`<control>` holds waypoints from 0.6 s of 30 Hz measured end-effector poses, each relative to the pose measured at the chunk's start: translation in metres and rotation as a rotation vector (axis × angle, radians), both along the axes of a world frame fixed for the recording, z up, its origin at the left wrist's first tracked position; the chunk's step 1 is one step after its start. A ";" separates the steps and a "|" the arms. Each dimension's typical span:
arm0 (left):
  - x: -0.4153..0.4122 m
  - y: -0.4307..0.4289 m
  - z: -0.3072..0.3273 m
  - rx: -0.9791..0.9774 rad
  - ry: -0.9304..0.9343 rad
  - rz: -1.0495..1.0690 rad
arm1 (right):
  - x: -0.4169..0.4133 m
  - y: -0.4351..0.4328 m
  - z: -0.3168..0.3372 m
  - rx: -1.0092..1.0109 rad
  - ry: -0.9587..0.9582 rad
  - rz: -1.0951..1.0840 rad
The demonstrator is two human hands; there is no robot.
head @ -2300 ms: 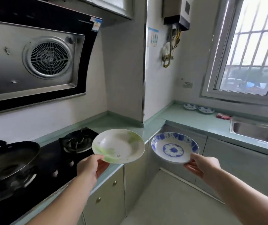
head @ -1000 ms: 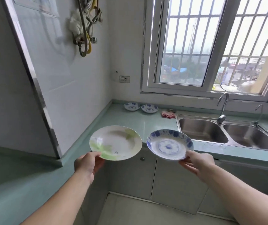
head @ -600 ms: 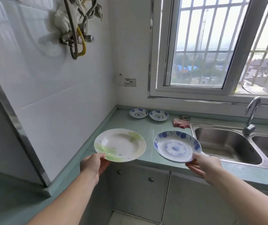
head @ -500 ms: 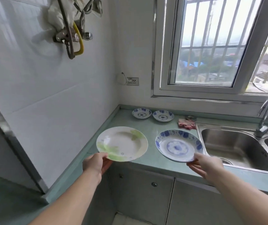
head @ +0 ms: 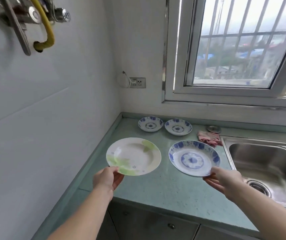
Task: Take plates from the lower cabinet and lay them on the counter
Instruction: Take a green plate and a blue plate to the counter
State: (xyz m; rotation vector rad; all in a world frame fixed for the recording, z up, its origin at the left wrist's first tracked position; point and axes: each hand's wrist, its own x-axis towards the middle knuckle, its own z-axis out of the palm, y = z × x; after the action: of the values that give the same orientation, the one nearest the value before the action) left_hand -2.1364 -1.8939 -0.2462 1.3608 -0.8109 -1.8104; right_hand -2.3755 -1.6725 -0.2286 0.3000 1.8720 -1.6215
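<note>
My left hand (head: pixel 107 179) grips the near rim of a white plate with green leaf print (head: pixel 133 156), held level over the pale green counter (head: pixel 156 191). My right hand (head: pixel 225 180) grips the near rim of a blue-and-white patterned plate (head: pixel 194 157), held over the counter beside the sink. Whether either plate touches the counter I cannot tell. Two small blue-and-white dishes (head: pixel 150 123) (head: pixel 178 126) lie side by side at the back of the counter, near the wall.
A steel sink (head: pixel 268 163) with its drain lies to the right. A pink cloth (head: pixel 208 138) and a metal sink plug (head: pixel 213 129) lie behind the blue plate. White walls close the corner at left and back; a barred window is above. Cabinet doors (head: pixel 156 226) are below.
I have turned from the stove side and come up to the corner counter. Both plates, still in my hands, have moved forward and now hang over the countertop.
</note>
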 end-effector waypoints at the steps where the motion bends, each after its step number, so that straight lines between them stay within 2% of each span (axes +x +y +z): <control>1: -0.009 -0.013 -0.006 0.010 -0.001 -0.018 | -0.006 -0.010 -0.003 0.009 0.004 -0.019; 8: -0.069 -0.091 -0.031 0.067 -0.008 -0.118 | -0.044 -0.074 -0.029 0.069 -0.008 -0.130; 18: -0.108 -0.134 -0.062 0.140 -0.041 -0.136 | -0.073 -0.120 -0.065 0.110 -0.121 -0.129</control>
State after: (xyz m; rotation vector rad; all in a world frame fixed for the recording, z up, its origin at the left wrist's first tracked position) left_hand -2.2449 -2.0283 -0.3079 1.4665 -0.8289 -1.9826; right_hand -2.4483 -1.7930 -0.2935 0.5636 1.8857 -1.5488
